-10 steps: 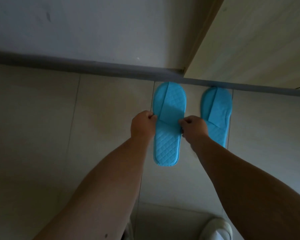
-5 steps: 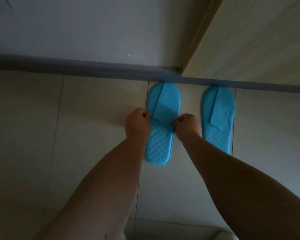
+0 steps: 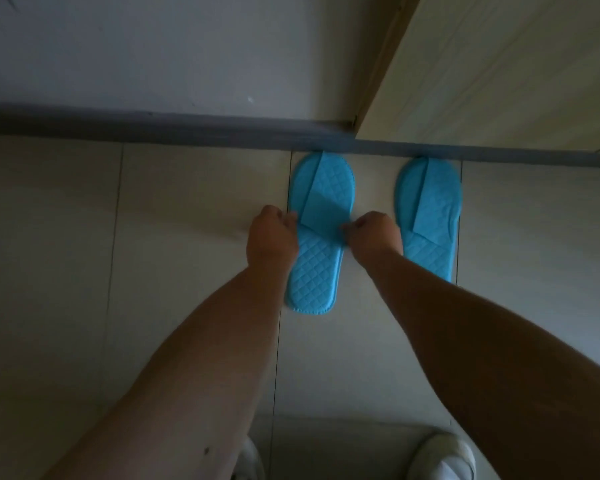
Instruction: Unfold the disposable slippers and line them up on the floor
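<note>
Left hand point(image 3: 272, 239) and right hand point(image 3: 374, 237) each in a closed grip on the left slipper point(image 3: 321, 230) (strap edges), flat on floor point(image 3: 187, 202), toe touching baseboard point(image 3: 153, 128), right slipper point(image 3: 430, 209) beside it

The blue slipper point(image 3: 317, 237) between my hands looks like soft thin cloth. Its sole has a bumpy pattern of little stitched diamonds, and the band across it looks smooth and flat. It is not shiny. The other slipper point(image 3: 430, 209) looks like the same soft blue cloth, with the same diamonds. The floor point(image 3: 187, 202) is made of pale tiles that look smooth and hard. The wall point(image 3: 153, 57) is plain and dull. The cupboard side point(image 3: 499, 64) looks like light wood with thin lines in it.
</note>
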### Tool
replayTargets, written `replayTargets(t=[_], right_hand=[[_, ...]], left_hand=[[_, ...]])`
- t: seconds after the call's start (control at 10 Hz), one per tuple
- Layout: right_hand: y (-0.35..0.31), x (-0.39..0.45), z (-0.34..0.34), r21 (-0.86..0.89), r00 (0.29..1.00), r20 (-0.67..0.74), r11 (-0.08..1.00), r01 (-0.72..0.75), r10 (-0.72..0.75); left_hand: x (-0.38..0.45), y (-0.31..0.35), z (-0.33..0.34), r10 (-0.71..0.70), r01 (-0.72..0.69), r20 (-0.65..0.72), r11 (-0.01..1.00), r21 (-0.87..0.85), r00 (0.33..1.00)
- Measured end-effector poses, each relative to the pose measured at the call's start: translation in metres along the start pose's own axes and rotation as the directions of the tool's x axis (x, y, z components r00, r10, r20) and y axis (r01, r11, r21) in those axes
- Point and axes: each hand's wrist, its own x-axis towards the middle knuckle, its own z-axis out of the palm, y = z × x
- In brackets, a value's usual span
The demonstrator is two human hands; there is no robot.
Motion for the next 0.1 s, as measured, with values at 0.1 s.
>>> replayTargets(t=[0.1], right_hand=[[-0.0016,-0.0174,-0.0187,-0.094,0.999,-0.043,0.995,0.016,-0.02]], left_hand=[[-0.0157,0.006,-0.0172,-0.041,0.041,0.01,0.999,0.034,0.999]])
